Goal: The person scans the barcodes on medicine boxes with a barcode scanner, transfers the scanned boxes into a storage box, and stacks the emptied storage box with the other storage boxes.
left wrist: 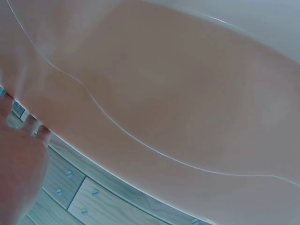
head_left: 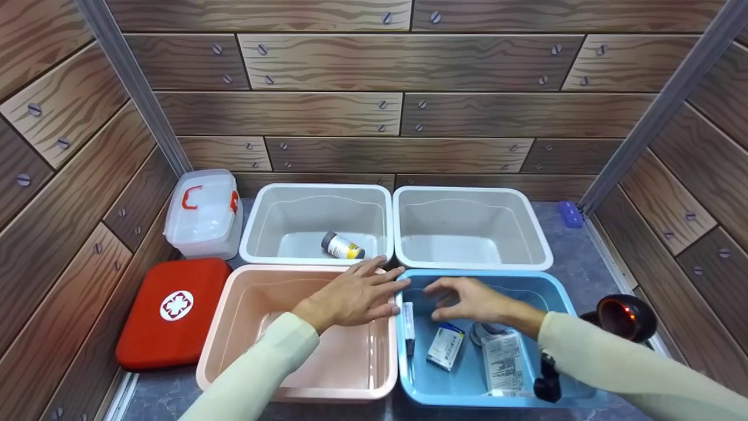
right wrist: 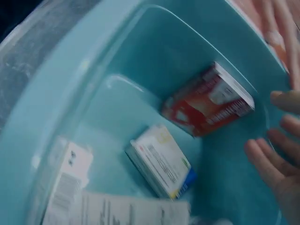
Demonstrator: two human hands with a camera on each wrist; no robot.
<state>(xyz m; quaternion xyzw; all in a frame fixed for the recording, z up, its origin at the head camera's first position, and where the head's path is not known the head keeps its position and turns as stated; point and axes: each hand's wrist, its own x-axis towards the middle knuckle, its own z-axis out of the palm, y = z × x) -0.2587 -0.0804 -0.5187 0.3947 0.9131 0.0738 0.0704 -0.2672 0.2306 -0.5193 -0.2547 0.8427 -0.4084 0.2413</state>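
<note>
My left hand (head_left: 356, 292) reaches across the pink bin (head_left: 210, 351), its straight fingers at the rim beside the blue bin (head_left: 570, 295). Over the blue bin hovers my right hand (head_left: 467, 301), fingers loosely bent and holding nothing. Beneath it lies a white and blue medicine box (head_left: 446, 346). A red box (right wrist: 208, 103) leans against the bin's wall in the right wrist view. Printed white packaging (head_left: 504, 362) lies on the right of the bin floor, with a round item (head_left: 480, 333), partly hidden, behind it.
Two light grey bins stand behind; the left grey bin (head_left: 318, 190) holds a dark-capped bottle (head_left: 343, 245), beside the right grey bin (head_left: 467, 192). At left are a red first-aid case (head_left: 169, 327) and a clear lidded box (head_left: 204, 216). A black scanner-like device (head_left: 628, 318) stands right; a purple case (head_left: 570, 214) lies behind.
</note>
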